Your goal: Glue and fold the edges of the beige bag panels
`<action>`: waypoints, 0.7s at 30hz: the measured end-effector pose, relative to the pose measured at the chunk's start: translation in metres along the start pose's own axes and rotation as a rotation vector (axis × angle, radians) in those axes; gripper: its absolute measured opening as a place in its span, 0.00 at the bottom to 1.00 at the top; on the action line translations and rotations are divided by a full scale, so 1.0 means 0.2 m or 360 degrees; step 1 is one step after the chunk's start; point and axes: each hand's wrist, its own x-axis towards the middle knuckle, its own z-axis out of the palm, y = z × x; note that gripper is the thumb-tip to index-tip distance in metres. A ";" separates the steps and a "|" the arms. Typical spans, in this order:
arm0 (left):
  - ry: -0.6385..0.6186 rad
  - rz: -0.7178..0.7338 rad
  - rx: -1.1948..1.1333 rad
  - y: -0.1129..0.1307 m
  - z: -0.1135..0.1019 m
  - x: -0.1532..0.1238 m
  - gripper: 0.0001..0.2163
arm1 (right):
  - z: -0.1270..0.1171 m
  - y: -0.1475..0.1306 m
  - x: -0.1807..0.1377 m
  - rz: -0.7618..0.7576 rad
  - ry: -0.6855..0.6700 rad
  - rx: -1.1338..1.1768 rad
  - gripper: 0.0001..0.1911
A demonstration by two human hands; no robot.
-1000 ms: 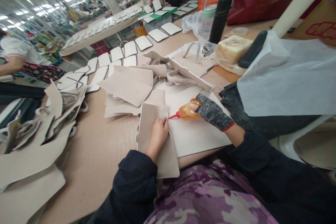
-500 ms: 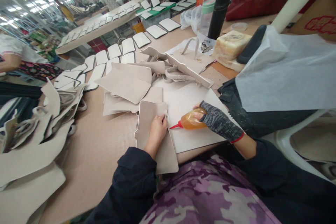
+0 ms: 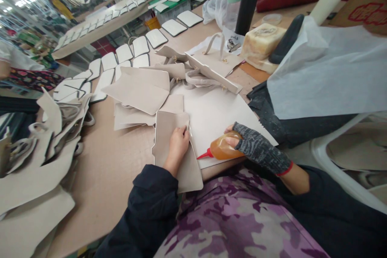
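My left hand (image 3: 178,145) is closed on a beige bag panel (image 3: 190,179), its fingers curled at the panel's right edge near the top. In a fingerless grey knit glove, my right hand (image 3: 250,143) grips a squeeze bottle (image 3: 225,147) of amber liquid, probably glue. The bottle's red nozzle (image 3: 206,154) points left, its tip at or very near the panel's right edge; contact is hard to tell. Under the nozzle lies a large pale sheet (image 3: 208,119). Just beyond the hands, more beige panels (image 3: 148,86) with handles are piled.
Loose beige panels with straps (image 3: 39,169) heap at the left. White dark-edged pieces (image 3: 123,53) line the table's far side. A black flask (image 3: 249,2), a yellowish block (image 3: 263,44) and a white sheet (image 3: 329,72) stand or lie at right. Other people are in the background.
The nozzle tip has moved along the panel's right edge toward my body, with my right hand following. My left hand keeps its hold on the panel. The camera view has shifted slightly.
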 end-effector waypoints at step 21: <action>0.0016 0.0044 0.0016 -0.01 0.01 -0.03 0.13 | -0.08 0.06 -0.11 0.0324 -0.0264 0.0400 0.15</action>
